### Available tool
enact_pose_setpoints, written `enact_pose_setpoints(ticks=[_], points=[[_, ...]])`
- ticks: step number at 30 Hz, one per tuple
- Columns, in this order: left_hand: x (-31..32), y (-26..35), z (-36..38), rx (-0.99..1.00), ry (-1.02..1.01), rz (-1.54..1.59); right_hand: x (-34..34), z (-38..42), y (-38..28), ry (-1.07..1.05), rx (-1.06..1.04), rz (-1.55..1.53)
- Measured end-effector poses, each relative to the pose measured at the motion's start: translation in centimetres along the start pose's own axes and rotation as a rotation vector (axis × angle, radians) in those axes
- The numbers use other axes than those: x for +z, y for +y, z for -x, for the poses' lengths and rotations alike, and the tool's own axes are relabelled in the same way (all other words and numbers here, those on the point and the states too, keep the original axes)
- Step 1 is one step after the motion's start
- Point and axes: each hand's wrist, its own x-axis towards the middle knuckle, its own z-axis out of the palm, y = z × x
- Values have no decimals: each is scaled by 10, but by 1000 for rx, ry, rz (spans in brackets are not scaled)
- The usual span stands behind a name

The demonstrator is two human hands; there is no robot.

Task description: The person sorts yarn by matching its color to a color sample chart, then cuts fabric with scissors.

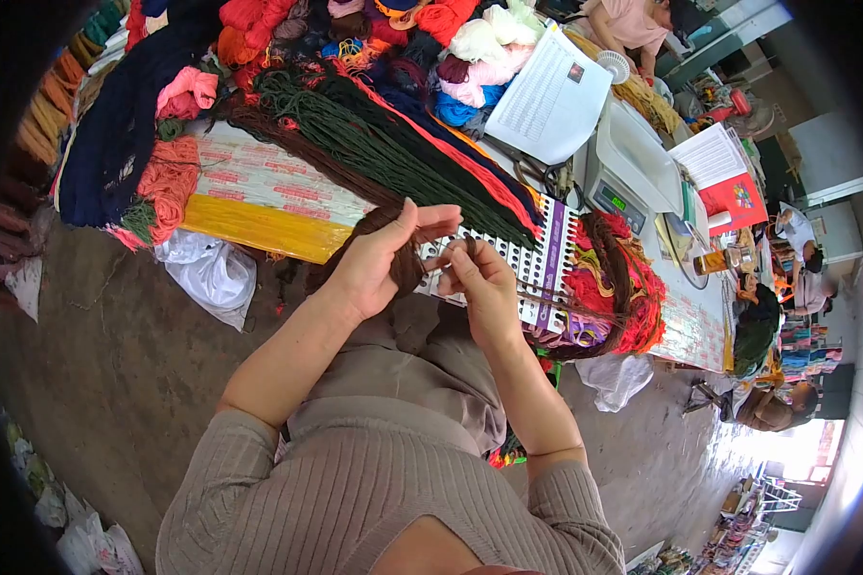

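Brown yarn (409,270), one hank: left of the perforated card (549,257), strands trailing across it. Your left hand (369,264): open, fingers extended, at the hank. Your right hand (481,280): fingertips pinched on strands. Care: tension light, even, strands parallel, so you avoid snags.

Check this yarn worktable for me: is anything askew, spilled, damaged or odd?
Two mildly untidy things: the printed sheet lies aslant between the pale yarn and the digital scale, its lower edge bowed rather than flat; the salmon yarn droops over the edge of the table. No clear spill or damage shows.
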Motion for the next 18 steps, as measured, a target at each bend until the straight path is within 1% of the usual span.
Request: enact_pose_setpoints(ticks=[1, 2, 4, 5, 7, 8, 9, 10, 11, 12, 13, 14, 15, 16, 17, 18], points=[[-1, 2, -1, 22, -7, 31, 3, 2, -4, 24, 16, -126], [-1, 6, 0, 24, 78, 42, 0, 4, -8, -54, 75, -175], [-12, 11, 0, 18, 150, -61, -12, 10, -19, -322, 291, -89], [-16, 15, 4, -18, 149, -162, -14, 14, -24, -402, 298, 4], [-37, 28, 14, -208, -60, -305, -28, 18, -47, -317, 179, 194], [-42, 32, 21, -248, 9, -309, -39, 18, -65, -142, 103, 182], [-54, 39, 31, -185, 33, -257, -54, 14, -79, 57, -98, 254], [-70, 49, 39, -133, 99, -130, -75, 9, -100, 126, -231, 141], [-96, 60, 45, -6, 40, 39, -90, 4, -122, 204, -320, 22], [-102, 72, 52, 123, -27, 331, -113, 2, -143, 145, -418, -59], [-117, 80, 60, 285, -176, 429, -120, 0, -164, 283, -505, -186], [-115, 86, 64, 346, -277, 427, -113, -2, -183, 356, -585, -94], [-110, 94, 67, 400, -381, 418, -107, -7, -189, 292, -558, 180], [-106, 89, 66, 411, -286, 390, -100, -9, -192, 238, -525, 445], [-96, 82, 61, 414, -198, 351, -67, -10, -188, 172, -359, 670], [-71, 78, 51, 359, -195, 269, -35, -9, -184, -39, -169, 708]])
